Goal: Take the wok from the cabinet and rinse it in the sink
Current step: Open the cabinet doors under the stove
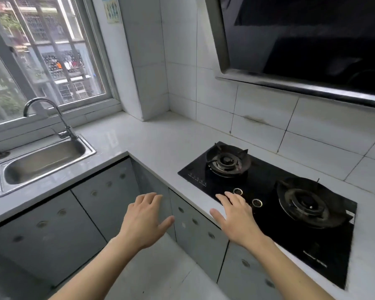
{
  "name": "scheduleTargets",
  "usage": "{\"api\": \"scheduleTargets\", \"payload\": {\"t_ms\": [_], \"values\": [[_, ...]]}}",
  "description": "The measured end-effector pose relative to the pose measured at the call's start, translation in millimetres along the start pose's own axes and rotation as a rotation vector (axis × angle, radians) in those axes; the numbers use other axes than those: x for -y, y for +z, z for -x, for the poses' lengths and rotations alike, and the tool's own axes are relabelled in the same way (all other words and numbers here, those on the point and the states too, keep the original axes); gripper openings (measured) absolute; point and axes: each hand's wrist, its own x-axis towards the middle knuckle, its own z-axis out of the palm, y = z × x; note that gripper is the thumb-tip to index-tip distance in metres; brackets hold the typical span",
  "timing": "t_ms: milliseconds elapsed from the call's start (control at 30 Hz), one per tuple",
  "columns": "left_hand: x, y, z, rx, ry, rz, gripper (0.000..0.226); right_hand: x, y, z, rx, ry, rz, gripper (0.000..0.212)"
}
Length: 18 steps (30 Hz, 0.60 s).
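Note:
No wok is in view. Grey cabinet doors [52, 230] run under the L-shaped counter, all closed. A steel sink [0, 169] with a curved faucet [59, 113] sits at the left below the window. My left hand [145, 221] hovers open, fingers spread, in front of the corner cabinet doors [195, 226] and holds nothing. My right hand [236, 217] is open too, stretched over the counter's front edge beside the black hob, empty.
A black two-burner gas hob [264, 187] with two knobs lies on the white counter [156, 139] at the right. A black range hood [312, 44] hangs above it. White tiled walls close the corner. Pale floor tiles [160, 273] lie below.

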Motion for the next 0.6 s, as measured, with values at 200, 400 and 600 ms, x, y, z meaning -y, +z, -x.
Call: {"api": "scheduleTargets", "payload": {"t_ms": [200,400,600], "values": [[-14.3,19.2,-67.2,0.062,0.069,0.035,0.075,-20.7,10.1,-35.6,0.052,0.090,0.001,0.089],[-21.4,56.3,-115.5,0.179,0.160,0.098,0.076,-45.2,22.3,-39.8,0.088,0.261,0.010,0.090],[-21.7,104.7,-139.4,0.358,0.261,0.261,0.072,-48.9,57.2,-26.2,0.233,0.404,0.107,0.076]]}}
